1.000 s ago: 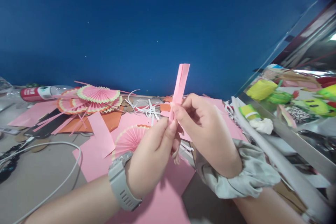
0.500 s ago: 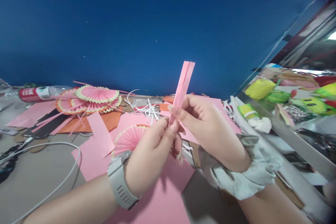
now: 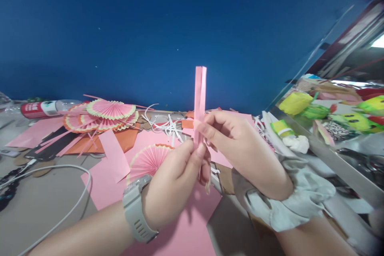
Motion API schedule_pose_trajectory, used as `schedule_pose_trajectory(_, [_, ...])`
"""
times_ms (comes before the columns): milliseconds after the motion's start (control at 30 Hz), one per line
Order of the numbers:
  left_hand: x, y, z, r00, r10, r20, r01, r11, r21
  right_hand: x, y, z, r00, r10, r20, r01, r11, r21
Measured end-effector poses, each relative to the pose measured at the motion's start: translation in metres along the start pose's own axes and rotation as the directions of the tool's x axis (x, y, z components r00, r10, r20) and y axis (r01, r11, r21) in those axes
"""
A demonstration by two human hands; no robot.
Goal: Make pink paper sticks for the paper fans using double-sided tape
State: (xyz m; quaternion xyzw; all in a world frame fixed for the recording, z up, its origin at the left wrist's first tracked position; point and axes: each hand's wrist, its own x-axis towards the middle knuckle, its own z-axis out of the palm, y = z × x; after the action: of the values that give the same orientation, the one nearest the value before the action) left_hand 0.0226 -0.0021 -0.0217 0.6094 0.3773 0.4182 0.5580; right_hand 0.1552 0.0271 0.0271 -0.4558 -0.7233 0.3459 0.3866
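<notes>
A narrow folded strip of pink paper (image 3: 200, 92) stands nearly upright between my hands, creased along its length. My left hand (image 3: 177, 180), with a grey watch (image 3: 139, 210) on the wrist, grips its lower end between thumb and fingers. Higher up, the thumb and forefinger of my right hand (image 3: 231, 140) pinch the strip's right side. A pale scrunchie (image 3: 294, 196) circles my right wrist. The strip's bottom end is hidden in my left fingers. Beneath my hands lie pink paper sheets (image 3: 192, 232) and a pleated pink paper fan (image 3: 150, 158).
Several pleated fans with yellow edges (image 3: 112, 110) lie at left over orange paper (image 3: 126, 140), near a bottle (image 3: 39, 109) and a white cable (image 3: 81, 198). White paper scraps (image 3: 172, 126) sit behind my hands, below a blue wall (image 3: 150, 40). Yellow-green packets (image 3: 295, 102) fill the right side.
The folded pink strip has swung from leaning right to nearly upright, its top moving left. Both hands still hold it, in almost the same places.
</notes>
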Motion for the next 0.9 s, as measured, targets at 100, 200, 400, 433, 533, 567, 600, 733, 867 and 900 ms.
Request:
schedule_pose_trajectory(100, [0.0,-0.0011,0.0003,1.0,0.014,0.005,-0.014,0.999,-0.032,-0.0001,-0.0009,0.0002,0.98,0.097,0.176,-0.117,0.987,0.107])
schedule_pose_trajectory(200, [0.0013,-0.0014,0.0005,1.0,0.014,0.006,-0.014,0.998,-0.054,-0.0003,-0.0025,0.0002,0.983,0.105,0.149,-0.122,0.986,0.113])
schedule_pose_trajectory(400, [0.0014,-0.0014,0.0026,0.999,0.036,-0.015,-0.037,0.996,-0.083,-0.0013,-0.0023,0.0047,1.0,-0.001,-0.007,0.001,1.0,-0.02])
schedule_pose_trajectory(433, [0.0009,-0.0018,0.0032,0.999,0.038,-0.023,-0.04,0.996,-0.076,-0.0012,-0.0018,0.0057,0.999,-0.02,-0.041,0.018,0.998,-0.052])
schedule_pose_trajectory(533, [-0.0009,-0.0037,0.0049,0.999,0.025,-0.037,-0.027,0.997,-0.073,-0.0011,-0.0003,0.0068,0.997,-0.03,-0.07,0.026,0.998,-0.06])
schedule_pose_trajectory(567, [-0.0014,-0.0044,0.0053,0.999,0.023,-0.036,-0.026,0.996,-0.085,-0.0012,0.0,0.0066,1.0,0.001,-0.016,-0.002,1.0,-0.01])
schedule_pose_trajectory(600, [-0.0018,-0.0049,0.0056,0.999,0.028,-0.035,-0.031,0.995,-0.099,-0.0014,0.0002,0.0062,0.998,0.04,0.058,-0.043,0.998,0.046])
schedule_pose_trajectory(733, [-0.0031,-0.0045,0.0053,0.998,0.032,-0.048,-0.037,0.994,-0.105,-0.0016,-0.0001,0.005,0.983,0.097,0.154,-0.114,0.988,0.102])
schedule_pose_trajectory(867, [-0.0033,-0.0039,0.0045,0.997,-0.039,-0.061,0.035,0.997,-0.073,0.0004,0.0008,0.0071,0.999,-0.003,-0.033,0.002,1.0,-0.023])
schedule_pose_trajectory(900, [-0.0029,-0.0044,0.0045,0.996,-0.048,-0.071,0.042,0.996,-0.081,0.0007,0.0016,0.0079,0.998,-0.018,-0.056,0.016,0.999,-0.041])
